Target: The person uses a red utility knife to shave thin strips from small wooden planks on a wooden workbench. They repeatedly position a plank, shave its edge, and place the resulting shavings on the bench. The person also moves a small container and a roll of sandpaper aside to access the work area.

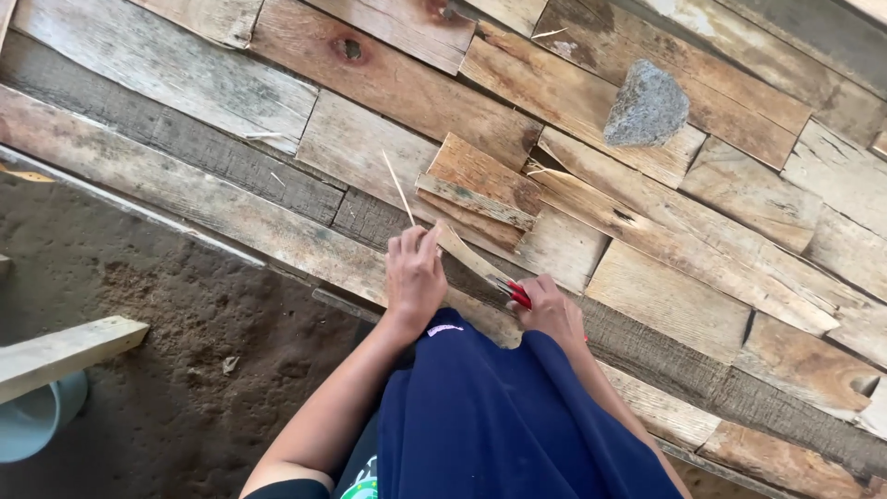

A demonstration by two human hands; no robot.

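Rough plank floor [231,199], grey stone [646,105] far off, dirt [157,314] alongside. Left hand [413,273] pinching thin stick [399,188]; right hand [549,309] closed around red-handled knife [480,268], blade against stick over blue-clothed lap [499,416].

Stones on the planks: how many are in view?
1: a grey stone lies on the wooden planks at upper right, apart from both hands. Others may be hidden.
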